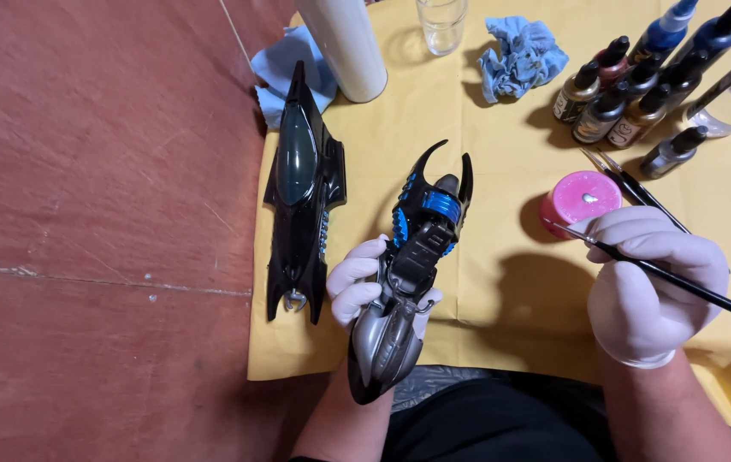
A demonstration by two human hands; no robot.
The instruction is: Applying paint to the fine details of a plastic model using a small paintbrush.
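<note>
The left hand [358,287], in a white glove, grips a black, silver and blue toy vehicle part [408,274] from behind, so most of its fingers are hidden by the part. The right hand [652,287], also gloved, pinches a thin black paintbrush [682,287]; the brush tip reaches a pink pot [579,201], and its handle runs out of view at the right edge. A second black vehicle body [301,184] lies on the yellow paper [502,316] covering the red tabletop [100,214]. Small paint bottles [630,94] cluster at the top right, some cut off by the frame. A white cylinder [348,43] and a clear glass [442,24] are cropped at the top.
</note>
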